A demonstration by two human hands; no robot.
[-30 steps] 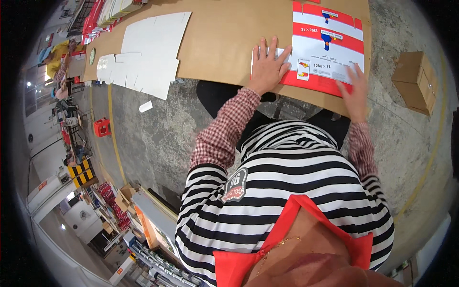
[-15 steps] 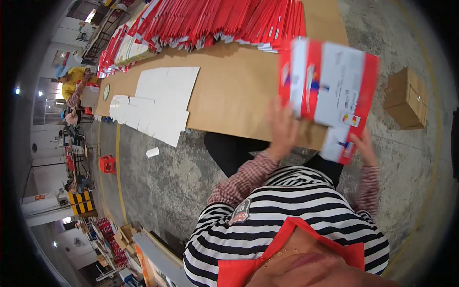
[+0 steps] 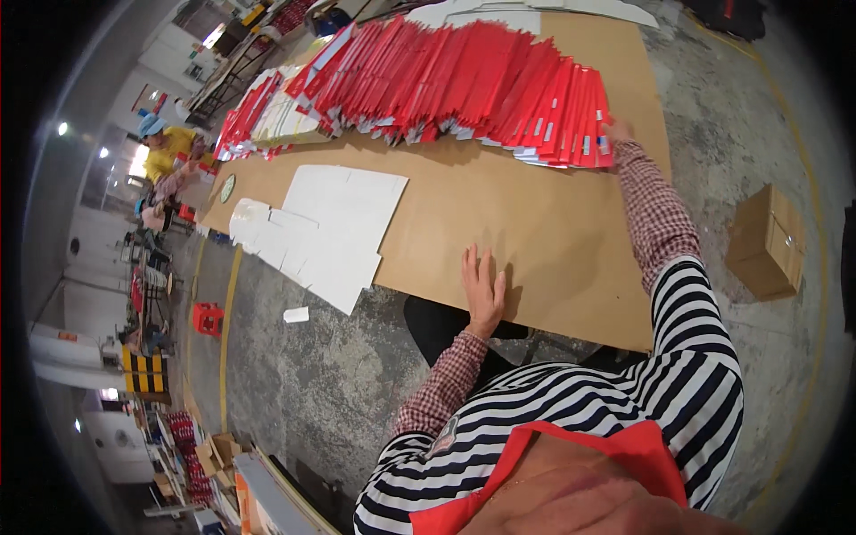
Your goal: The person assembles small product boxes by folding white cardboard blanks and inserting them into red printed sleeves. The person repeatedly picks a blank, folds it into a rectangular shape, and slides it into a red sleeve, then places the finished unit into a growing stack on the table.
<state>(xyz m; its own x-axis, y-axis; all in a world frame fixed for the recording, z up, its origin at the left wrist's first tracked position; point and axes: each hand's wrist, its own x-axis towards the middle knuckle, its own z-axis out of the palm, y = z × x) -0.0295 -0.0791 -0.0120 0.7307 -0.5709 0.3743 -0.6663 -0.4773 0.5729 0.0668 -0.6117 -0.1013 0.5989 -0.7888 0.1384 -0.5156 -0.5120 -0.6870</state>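
A long row of flat folded red-and-white cartons (image 3: 464, 85) stands packed on edge across the far side of the brown-topped table (image 3: 553, 241). My right hand (image 3: 618, 131) reaches to the right end of this row. Its fingers are bent onto the outermost carton (image 3: 603, 120), partly hidden by the carton and small in view. Near the table's front edge, my left hand (image 3: 484, 290) holds nothing, its fingers spread apart just over the brown surface. To its left lies a flat white die-cut cardboard sheet (image 3: 343, 218), overhanging the front edge.
A brown cardboard box (image 3: 767, 242) sits on the floor at the right. White sheets (image 3: 490, 16) lie behind the row. A small round green-and-white object (image 3: 227, 188) rests at the table's left end. A red stool (image 3: 208, 318) and a person in yellow (image 3: 169, 152) are farther left.
The red-and-white carton, held before me at the right, is now out of my lap area. My right hand has moved forward to the row's end; my left hand has come back, fingers spread.
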